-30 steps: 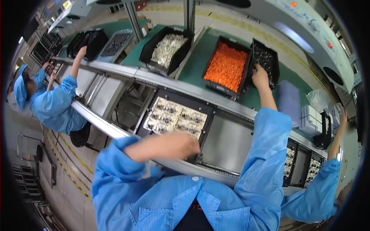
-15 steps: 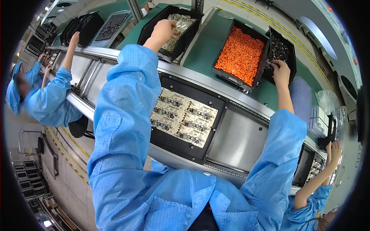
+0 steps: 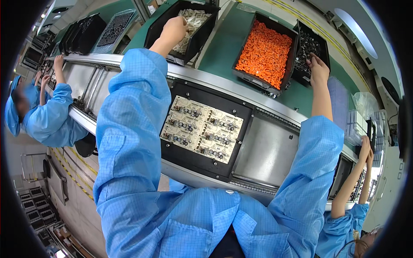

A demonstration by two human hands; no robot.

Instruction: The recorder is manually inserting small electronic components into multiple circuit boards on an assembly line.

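Left hand [image 3: 174, 31], fingers curled, was over white parts [image 3: 197, 20] in a black bin [image 3: 206, 36]; right hand [image 3: 318, 71], fingers loosely bent, met dark parts [image 3: 307, 43] in another. Couldn't tell if either held anything. Orange parts [image 3: 263, 51] sat binned between hands, circuit board panel [image 3: 200, 129] bodyward, probably for short reach.

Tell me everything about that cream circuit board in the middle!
The cream circuit board is a flat, stiff-looking panel, slanted in view, marked off into two columns of three similar sections. Each carries small dark and silvery parts and dark printed marks. It lies parts-up in a black frame; neither the left hand nor the right hand touches it.
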